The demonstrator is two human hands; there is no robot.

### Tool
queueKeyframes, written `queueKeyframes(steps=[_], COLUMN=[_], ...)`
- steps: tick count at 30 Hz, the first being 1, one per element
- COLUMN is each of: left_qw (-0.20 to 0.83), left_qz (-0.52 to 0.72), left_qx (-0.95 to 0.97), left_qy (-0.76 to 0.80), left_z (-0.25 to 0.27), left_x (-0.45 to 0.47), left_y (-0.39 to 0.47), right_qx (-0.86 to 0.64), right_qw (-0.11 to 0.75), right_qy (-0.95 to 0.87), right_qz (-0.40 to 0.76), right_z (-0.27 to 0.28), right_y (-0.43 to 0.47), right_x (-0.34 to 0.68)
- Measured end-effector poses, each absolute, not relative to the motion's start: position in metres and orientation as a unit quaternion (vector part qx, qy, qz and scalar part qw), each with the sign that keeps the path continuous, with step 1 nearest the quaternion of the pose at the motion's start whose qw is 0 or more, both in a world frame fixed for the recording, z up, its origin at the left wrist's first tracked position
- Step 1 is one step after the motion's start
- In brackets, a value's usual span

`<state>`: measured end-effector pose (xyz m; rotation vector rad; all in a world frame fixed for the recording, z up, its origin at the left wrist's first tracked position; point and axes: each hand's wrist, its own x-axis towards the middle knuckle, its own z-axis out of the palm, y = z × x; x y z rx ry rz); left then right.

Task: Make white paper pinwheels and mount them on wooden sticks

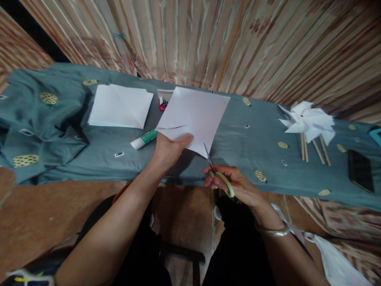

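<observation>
head cam | left hand (171, 151) has the white sheet (202, 111) clamped, thumb on top, prob so it doesn't flop against the blades; sheet's over the green cloth (253, 131) | right hand (238, 183) gripping scissors (228, 187) at the near corner | left fingers hidden underneath, small box (162, 104) and tube (145, 138) partly covered, box contents too blurry tbh

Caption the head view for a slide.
Left hand grips a white paper sheet while the right hand holds scissors at its corner.

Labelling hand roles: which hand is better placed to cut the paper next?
Probably the right hand, holding the scissors, blades at one corner of the paper, which the left hand grips.
</observation>
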<state>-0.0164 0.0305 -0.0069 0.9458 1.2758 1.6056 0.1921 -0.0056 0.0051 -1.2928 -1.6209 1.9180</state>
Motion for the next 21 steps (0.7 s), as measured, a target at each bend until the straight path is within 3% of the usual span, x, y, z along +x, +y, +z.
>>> queueKeyframes(steps=[21], left_qw=[0.433], left_qz=[0.629], left_qx=[0.386], left_qy=[0.518], left_z=[-0.0057], left_x=[-0.0162], left_y=[0.0284], right_qx=[-0.46], right_qw=[0.146], right_qy=[-0.561], right_qz=[0.672], right_z=[0.0053], right_y=[-0.0052], right_x=[0.1909])
